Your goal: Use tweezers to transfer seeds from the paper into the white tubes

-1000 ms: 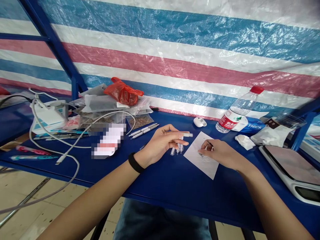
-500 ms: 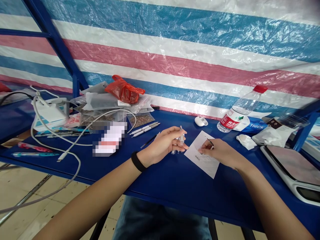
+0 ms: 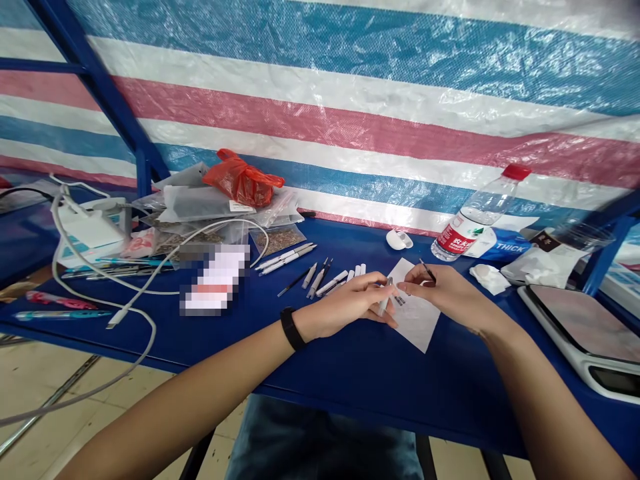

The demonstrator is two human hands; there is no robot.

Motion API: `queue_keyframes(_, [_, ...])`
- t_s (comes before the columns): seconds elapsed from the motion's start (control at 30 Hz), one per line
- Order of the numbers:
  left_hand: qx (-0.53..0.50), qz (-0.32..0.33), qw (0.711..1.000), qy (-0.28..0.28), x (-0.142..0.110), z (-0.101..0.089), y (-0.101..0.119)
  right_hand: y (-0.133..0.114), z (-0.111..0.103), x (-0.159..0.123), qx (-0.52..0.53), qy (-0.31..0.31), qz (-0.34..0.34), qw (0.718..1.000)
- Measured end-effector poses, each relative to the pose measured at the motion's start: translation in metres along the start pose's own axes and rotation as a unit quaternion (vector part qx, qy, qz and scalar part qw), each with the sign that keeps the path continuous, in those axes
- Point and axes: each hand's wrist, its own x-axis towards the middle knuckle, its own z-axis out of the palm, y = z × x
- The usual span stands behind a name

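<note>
My left hand [image 3: 350,307] lies low over the blue table [image 3: 350,373] with its fingers pinched on a small white pen part [image 3: 386,301] at the edge of a white paper sheet [image 3: 417,317]. My right hand [image 3: 443,293] rests on that sheet, its fingers closed on a thin dark tool [image 3: 427,270] that sticks up and back. The fingertips of both hands nearly meet over the paper. Several white pen barrels and caps [image 3: 327,279] lie on the table just behind my left hand. A black band [image 3: 291,328] is on my left wrist.
A water bottle [image 3: 475,217] with a red cap stands at the back right, beside a blue packet [image 3: 505,245] and crumpled tissue [image 3: 490,277]. A digital scale [image 3: 580,333] sits at the right edge. Bags, a red plastic bag [image 3: 243,180], cables [image 3: 125,293] and coloured pens [image 3: 60,307] crowd the left.
My left hand has dropped from holding a pen part upright and moved right to meet my right hand at the paper. The pen parts it covered now show behind it.
</note>
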Motion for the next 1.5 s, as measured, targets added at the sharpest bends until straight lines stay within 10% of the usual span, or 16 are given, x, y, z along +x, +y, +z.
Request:
queue_keyframes(0.3, [0.006, 0.105, 0.994, 0.042, 0.021, 0.005, 0.029, 0.011, -0.007, 0.004, 0.0, 0.081, -0.013, 0.997])
queue_keyframes(0.57, [0.092, 0.053, 0.985, 0.138, 0.012, 0.0, 0.022, 0.005, 0.002, 0.005, 0.11, 0.129, -0.024, 0.985])
queue_keyframes(0.63, [0.258, 0.073, 0.953, 0.143, 0.011, 0.003, 0.018, 0.003, 0.008, 0.005, 0.157, 0.131, -0.022, 0.979])
queue_keyframes(0.83, [0.688, 0.107, 0.715, 0.063, 0.008, 0.002, 0.01, 0.008, 0.014, 0.009, 0.159, 0.137, -0.043, 0.977])
queue_keyframes(1.13, [0.781, 0.174, 0.599, -0.038, 0.009, 0.003, 0.006, 0.014, 0.008, 0.012, 0.129, 0.157, -0.072, 0.976])
queue_keyframes(1.5, [0.803, 0.169, 0.569, -0.058, 0.007, 0.01, 0.005, 0.016, 0.002, 0.013, 0.132, 0.191, -0.069, 0.97])
